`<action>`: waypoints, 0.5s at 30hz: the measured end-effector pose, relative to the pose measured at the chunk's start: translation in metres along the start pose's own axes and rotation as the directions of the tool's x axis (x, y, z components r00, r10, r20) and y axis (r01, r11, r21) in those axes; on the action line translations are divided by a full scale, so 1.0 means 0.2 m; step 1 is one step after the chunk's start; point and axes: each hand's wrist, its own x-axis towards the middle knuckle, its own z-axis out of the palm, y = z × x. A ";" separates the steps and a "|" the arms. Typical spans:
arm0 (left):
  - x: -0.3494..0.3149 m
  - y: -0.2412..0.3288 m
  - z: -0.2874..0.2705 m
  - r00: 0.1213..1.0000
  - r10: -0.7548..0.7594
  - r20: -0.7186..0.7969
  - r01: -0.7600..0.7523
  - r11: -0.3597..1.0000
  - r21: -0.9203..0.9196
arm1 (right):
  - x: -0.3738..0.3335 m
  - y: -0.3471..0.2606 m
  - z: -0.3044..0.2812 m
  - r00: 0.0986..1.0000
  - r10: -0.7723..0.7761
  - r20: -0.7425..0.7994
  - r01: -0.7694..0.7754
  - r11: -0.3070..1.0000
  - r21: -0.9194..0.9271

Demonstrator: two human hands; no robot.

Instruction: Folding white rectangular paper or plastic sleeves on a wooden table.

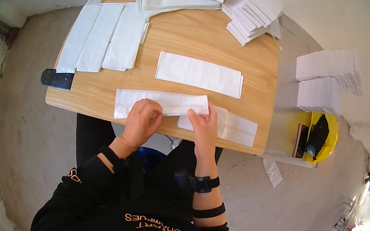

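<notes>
A long, flat, white packet [175, 103] is at the table's near edge, its right end raised a little. My right hand [205, 125] grips that end, thumb on top and fingers behind. My left hand [143, 119] has curled, pinched fingers at the packet's lower edge; the fingertips are partly hidden. Under and beside my right hand lies another flat white packet [239, 130] with a translucent band across it. Just beyond my hands, a neat white stack of flat packets [199, 74] rests on the wood.
White packets lie in rows [102, 39] on the wooden table's [219, 35] left, with a translucent pile [178, 2] behind. White card boxes [252, 16] heap at the far right. A side surface holds white stacks [324, 81], a phone [301, 141] and a yellow bag [331, 141].
</notes>
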 end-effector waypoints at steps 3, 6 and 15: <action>0.01 0.01 0.01 1.000 -0.014 -0.012 0.013 1.000 -0.019 | -0.02 0.05 0.00 0.996 -0.022 0.081 0.019 0.999 0.042; 0.02 0.02 -0.01 1.000 -0.007 -0.015 0.006 1.000 -0.019 | -0.01 0.07 0.00 0.991 -0.053 0.123 0.044 0.996 0.076; 0.00 0.02 0.00 0.999 -0.035 -0.042 0.035 0.999 -0.021 | 0.00 0.12 0.02 0.969 -0.145 0.202 0.178 0.971 -0.159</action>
